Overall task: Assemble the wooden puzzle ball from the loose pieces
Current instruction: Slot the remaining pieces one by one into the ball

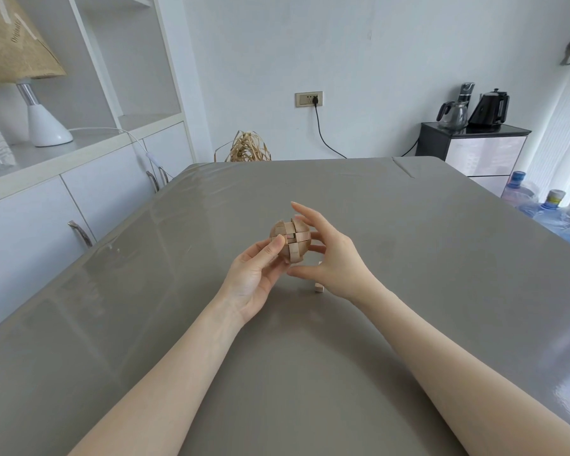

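**Ball nearly whole, loose grip is the risk**

Left hand (255, 274) pinches the puzzle ball (290, 240) from its 8 o'clock side, thumb pressed on the front face, fingers curled underneath. Right hand (329, 255) sits at the ball's 3 o'clock, fingers spread and relaxed; fingertips touch or nearly touch the far side, can't tell which. Ball is held above the grey surface (408, 291), about mid-surface. Gaps show between segments, so likely not locked. One loose piece (319, 287) lies on the surface at 5 o'clock of the ball, partly hidden by the right wrist.

Risks: squeezing unevenly could push segments out; a one-sided grip may let the ball collapse; the wrist could knock the loose piece away.
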The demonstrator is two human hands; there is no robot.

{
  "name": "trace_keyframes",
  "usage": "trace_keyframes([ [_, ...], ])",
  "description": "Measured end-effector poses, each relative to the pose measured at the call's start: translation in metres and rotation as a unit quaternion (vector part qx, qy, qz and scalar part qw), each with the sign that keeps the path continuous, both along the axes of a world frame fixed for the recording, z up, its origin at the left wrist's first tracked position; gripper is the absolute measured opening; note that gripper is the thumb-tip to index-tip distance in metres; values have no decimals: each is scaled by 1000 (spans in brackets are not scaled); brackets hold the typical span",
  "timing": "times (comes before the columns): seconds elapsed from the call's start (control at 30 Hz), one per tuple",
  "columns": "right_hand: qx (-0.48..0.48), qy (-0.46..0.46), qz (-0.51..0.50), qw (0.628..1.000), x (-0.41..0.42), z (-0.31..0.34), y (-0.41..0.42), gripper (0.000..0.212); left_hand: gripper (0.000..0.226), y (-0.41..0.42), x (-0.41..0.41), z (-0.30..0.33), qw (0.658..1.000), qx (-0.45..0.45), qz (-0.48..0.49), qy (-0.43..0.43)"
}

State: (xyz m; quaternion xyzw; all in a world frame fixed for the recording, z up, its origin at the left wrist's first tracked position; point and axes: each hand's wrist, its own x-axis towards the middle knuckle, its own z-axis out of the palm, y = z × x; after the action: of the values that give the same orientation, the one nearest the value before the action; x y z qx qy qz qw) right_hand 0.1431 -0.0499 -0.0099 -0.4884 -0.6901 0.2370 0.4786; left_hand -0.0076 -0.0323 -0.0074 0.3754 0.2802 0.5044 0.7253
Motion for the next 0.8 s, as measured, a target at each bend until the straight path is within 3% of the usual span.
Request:
trace_keyframes([
  [0.1, 50, -81, -29, 995, -2, -3, -1, 86, 17, -1, 1, 1, 1000, -5, -12, 6],
  [0.27, 58, -122, -50, 990, 0, -3, -4, 84, 16, -2, 0, 2, 1000, -6, -26, 16],
  [0.8, 76, -118, -78, 987, -2, -4, -8, 76, 20, 1, -2, -1, 999, 7, -43, 29],
])
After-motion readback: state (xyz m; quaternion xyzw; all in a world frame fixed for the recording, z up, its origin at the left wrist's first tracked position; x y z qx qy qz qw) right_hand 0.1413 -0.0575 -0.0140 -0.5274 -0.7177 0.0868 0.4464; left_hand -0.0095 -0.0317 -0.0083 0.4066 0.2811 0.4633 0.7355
